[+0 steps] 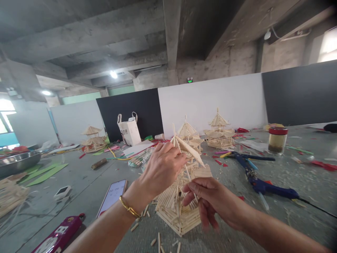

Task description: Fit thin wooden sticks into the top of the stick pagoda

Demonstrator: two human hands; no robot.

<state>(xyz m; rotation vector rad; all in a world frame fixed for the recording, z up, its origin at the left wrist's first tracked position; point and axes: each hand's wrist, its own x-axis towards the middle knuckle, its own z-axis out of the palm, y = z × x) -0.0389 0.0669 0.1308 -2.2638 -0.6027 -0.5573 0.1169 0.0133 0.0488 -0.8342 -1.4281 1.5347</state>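
1. Left hand (160, 168), gold bangle on the wrist, pinched on the cone-shaped stick roof (188, 149), held tilted just above the stick tower (177, 207).
2. Right hand (210, 200), fingers closed on a thin stick at the tower's upper frame, just under the roof.
3. Tower standing on the grey bench (289, 172), near its front edge, between both forearms; loose stick ends scattered about its base.
4. Left of the tower: a phone (112, 196) lying face up with white digits, blurred, roughly "02:06"; a maroon case (59, 237) with white print too small to read.
5. Right of the tower: a blue glue gun (263, 182) lying flat; behind it a red-lidded jar (277, 140).
6. Further back: two finished stick pagodas (218, 130), a third far left; a white paper bag (129, 131) with dark characters, not legible.
7. On the far wall, a small green digital display (190, 80), digits unreadable.
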